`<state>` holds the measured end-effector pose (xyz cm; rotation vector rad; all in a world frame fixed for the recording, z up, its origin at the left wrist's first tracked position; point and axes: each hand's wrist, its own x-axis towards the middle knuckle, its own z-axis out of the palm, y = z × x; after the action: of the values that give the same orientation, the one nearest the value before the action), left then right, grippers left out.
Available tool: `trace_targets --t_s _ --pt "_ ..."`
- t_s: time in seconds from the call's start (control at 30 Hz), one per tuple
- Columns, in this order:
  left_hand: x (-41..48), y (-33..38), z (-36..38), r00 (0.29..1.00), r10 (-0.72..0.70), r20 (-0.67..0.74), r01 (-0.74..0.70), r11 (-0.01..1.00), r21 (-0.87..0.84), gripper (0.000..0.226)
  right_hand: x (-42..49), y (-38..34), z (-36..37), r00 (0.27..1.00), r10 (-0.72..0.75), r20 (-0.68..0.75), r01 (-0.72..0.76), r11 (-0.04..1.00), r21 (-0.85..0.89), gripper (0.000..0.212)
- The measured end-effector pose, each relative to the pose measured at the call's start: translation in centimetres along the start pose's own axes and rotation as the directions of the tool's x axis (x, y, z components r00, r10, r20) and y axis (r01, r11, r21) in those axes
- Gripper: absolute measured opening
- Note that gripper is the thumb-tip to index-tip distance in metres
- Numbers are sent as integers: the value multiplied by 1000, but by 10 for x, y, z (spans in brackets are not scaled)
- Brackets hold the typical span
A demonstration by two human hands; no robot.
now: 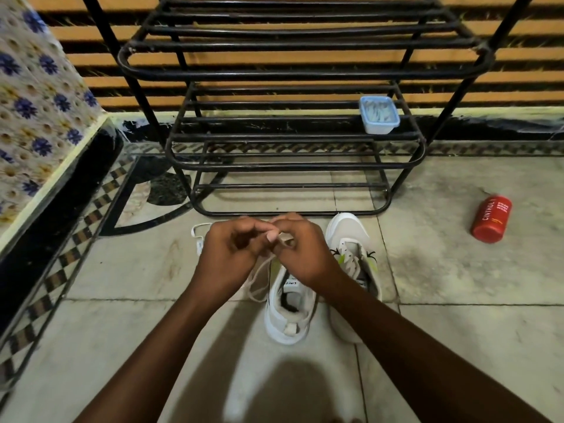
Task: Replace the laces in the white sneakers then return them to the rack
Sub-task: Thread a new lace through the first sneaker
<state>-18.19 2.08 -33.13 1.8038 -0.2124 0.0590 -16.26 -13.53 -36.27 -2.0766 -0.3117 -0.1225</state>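
Note:
Two white sneakers stand side by side on the tiled floor in front of a black metal rack (293, 166). The left sneaker (288, 315) has its heel toward me, and my hands cover its front. The right sneaker (351, 239) is laced with a whitish lace. My left hand (229, 254) and my right hand (302, 251) meet above the left sneaker, both pinching a beige lace (259, 279) that loops down to the floor. Another white lace (198, 236) lies on the floor left of my left hand.
A small clear plastic box (379, 115) sits on the rack's middle shelf at the right. A red can (490, 218) lies on the floor to the right. A ledge covered with flowered cloth (33, 111) borders the left side.

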Motion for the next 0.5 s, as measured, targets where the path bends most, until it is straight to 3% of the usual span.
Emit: trace_targets --t_s 0.1,0.2,0.33,0.5 --pt "-8 -6 -13 1000 3 -28 -3 1000 14 12 9 3 -5 984 79 -157 -80 997 1 11" --pt "-19 -28 -26 995 -61 -83 65 997 40 15 11 12 -16 947 195 -255 -168 978 124 7" --pt "-31 -72 -47 957 -244 -158 259 962 82 29 15 29 -27 871 430 -238 -325 868 376 15" --pt "-49 -119 -74 911 -342 -231 406 842 356 40 19 41 -33 782 604 -152 -402 677 616 13"
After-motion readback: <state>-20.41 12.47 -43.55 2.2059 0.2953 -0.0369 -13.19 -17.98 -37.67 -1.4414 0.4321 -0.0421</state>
